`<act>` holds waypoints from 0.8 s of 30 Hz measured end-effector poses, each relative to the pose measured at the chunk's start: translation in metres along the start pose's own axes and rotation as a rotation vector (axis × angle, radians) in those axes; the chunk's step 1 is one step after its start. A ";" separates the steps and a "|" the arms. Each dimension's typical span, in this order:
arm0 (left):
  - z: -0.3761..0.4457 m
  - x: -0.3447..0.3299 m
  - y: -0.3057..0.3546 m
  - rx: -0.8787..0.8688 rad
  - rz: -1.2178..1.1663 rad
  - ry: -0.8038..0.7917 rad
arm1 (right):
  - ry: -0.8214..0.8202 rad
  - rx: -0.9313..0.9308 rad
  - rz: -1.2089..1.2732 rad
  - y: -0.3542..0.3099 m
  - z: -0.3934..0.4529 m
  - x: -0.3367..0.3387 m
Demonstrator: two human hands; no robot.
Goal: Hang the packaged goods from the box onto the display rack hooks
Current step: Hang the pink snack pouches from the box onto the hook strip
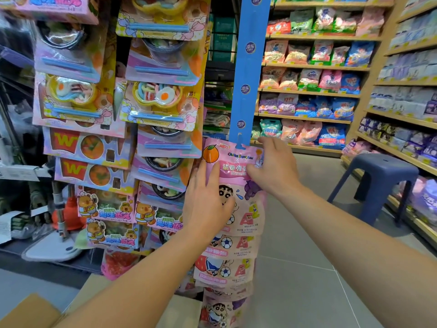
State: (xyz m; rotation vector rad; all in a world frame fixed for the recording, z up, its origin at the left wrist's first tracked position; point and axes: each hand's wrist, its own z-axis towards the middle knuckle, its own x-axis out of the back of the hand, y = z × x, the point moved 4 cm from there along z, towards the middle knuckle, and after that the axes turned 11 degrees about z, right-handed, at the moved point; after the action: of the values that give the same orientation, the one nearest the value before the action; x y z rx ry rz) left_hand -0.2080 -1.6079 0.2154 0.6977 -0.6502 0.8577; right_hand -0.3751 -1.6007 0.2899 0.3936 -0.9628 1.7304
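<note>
Just under the blue hanging strip (pixel 248 67), the pink pouch (pixel 236 185) sits with its top hole on a strip tab—left hand (pixel 208 204) flat steadying its front, right hand (pixel 272 166) pinching its top corner, probably to seat it.

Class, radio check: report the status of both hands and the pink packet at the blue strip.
Left hand flat on pink packet. Right hand pinching its top corner. Packet's top at a blue hanging strip tab; seating unclear. Nothing in the way.
</note>
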 end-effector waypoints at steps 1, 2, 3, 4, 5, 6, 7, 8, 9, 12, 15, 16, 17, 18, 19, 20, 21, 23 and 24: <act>0.000 0.003 0.001 -0.007 -0.015 0.008 | 0.011 0.028 -0.014 -0.003 -0.003 0.002; 0.000 0.006 0.001 -0.011 -0.037 0.012 | 0.016 0.057 -0.016 -0.007 -0.007 0.003; -0.001 0.008 0.000 -0.009 -0.066 0.010 | 0.013 0.085 -0.009 -0.011 -0.013 0.003; -0.002 0.011 -0.001 -0.008 -0.089 0.005 | 0.003 0.111 -0.002 -0.016 -0.018 0.002; -0.005 0.013 -0.004 -0.010 -0.104 -0.001 | -0.018 0.132 0.002 -0.020 -0.025 0.000; -0.008 0.016 -0.007 -0.016 -0.108 -0.001 | -0.042 0.148 0.006 -0.025 -0.032 -0.003; -0.012 0.018 -0.011 -0.022 -0.114 0.006 | -0.065 0.157 0.013 -0.029 -0.040 -0.008; -0.016 0.020 -0.016 -0.022 -0.123 0.011 | -0.085 0.165 0.020 -0.034 -0.047 -0.013; -0.021 0.023 -0.021 -0.020 -0.134 0.016 | -0.098 0.173 0.027 -0.038 -0.055 -0.018; -0.040 0.030 -0.040 -0.011 -0.163 0.003 | -0.156 0.192 0.052 -0.049 -0.079 -0.039; -0.062 0.028 -0.069 0.036 -0.151 -0.063 | -0.233 0.239 0.042 -0.063 -0.105 -0.065; -0.073 0.026 -0.082 0.064 -0.139 -0.090 | -0.258 0.257 0.041 -0.069 -0.116 -0.078; -0.081 0.025 -0.093 0.100 -0.132 -0.115 | -0.280 0.259 0.049 -0.074 -0.125 -0.088; -0.090 0.023 -0.105 0.137 -0.122 -0.138 | -0.305 0.262 0.059 -0.078 -0.134 -0.098; -0.097 0.022 -0.115 0.171 -0.112 -0.157 | -0.331 0.266 0.068 -0.082 -0.141 -0.108; -0.111 0.020 -0.131 0.207 -0.099 -0.179 | -0.373 0.269 0.076 -0.090 -0.154 -0.126; -0.118 0.018 -0.140 0.235 -0.098 -0.207 | -0.419 0.258 0.075 -0.093 -0.160 -0.134; -0.139 0.013 -0.165 0.299 -0.113 -0.265 | -0.514 0.242 0.083 -0.103 -0.179 -0.160; -0.151 0.010 -0.181 0.331 -0.102 -0.300 | -0.565 0.240 0.097 -0.111 -0.190 -0.177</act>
State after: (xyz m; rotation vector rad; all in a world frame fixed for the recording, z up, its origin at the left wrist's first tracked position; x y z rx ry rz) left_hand -0.0168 -1.5728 0.0806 1.1643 -0.7393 0.7797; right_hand -0.1713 -1.5571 0.0990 1.0471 -1.1820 1.8685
